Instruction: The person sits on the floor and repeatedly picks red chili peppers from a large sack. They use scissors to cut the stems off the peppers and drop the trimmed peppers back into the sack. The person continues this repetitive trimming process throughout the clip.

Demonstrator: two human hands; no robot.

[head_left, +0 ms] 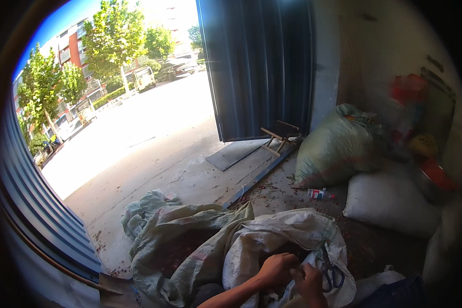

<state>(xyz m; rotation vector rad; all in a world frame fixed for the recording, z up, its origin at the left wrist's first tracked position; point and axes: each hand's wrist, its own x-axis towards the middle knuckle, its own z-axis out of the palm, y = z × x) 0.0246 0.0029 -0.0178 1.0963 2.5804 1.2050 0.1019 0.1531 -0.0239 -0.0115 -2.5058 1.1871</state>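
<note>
My left hand (280, 266) and my right hand (308, 278) meet over the mouth of an open white woven sack (285, 227) with dark contents. Their fingers are curled close together; whatever is between them is too small or hidden to make out. Just right of my right hand, a pair of scissors (333, 278) with dark blue handles lies on the sack's folded edge. Against the white sack's left side rests an open greenish woven sack (204, 265), with dark reddish contents inside.
Full sacks, one green (331, 150) and one white (389, 200), stand at the right beside a plastic bottle (318, 194). A folding stool (280, 133) stands by the blue metal door (258, 73). A metal floor track (260, 175) crosses the doorway. A shovel blade (117, 290) shows lower left.
</note>
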